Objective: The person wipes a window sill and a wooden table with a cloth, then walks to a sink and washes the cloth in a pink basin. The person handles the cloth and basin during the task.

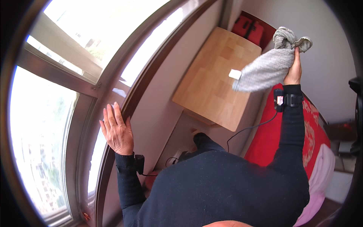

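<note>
My right hand [295, 69] is raised out to the right and grips a bunched grey cloth [263, 69]. The cloth looks knotted or twisted at its top, and a white tag [235, 74] sticks out at its lower end. On the left, my left hand [119, 133] rests flat on the window sill [97, 159], fingers pointing towards the glass side and slightly apart. It holds nothing that I can see. Beside it stands the metal-framed window [85, 99], bright with daylight.
A wooden-topped table [212, 76] stands against the wall ahead. Behind it is a red case [249, 29]. A bed with a red patterned cover [261, 142] and pink bedding [320, 173] lies at the right. A black cable [252, 126] hangs from my right wrist device.
</note>
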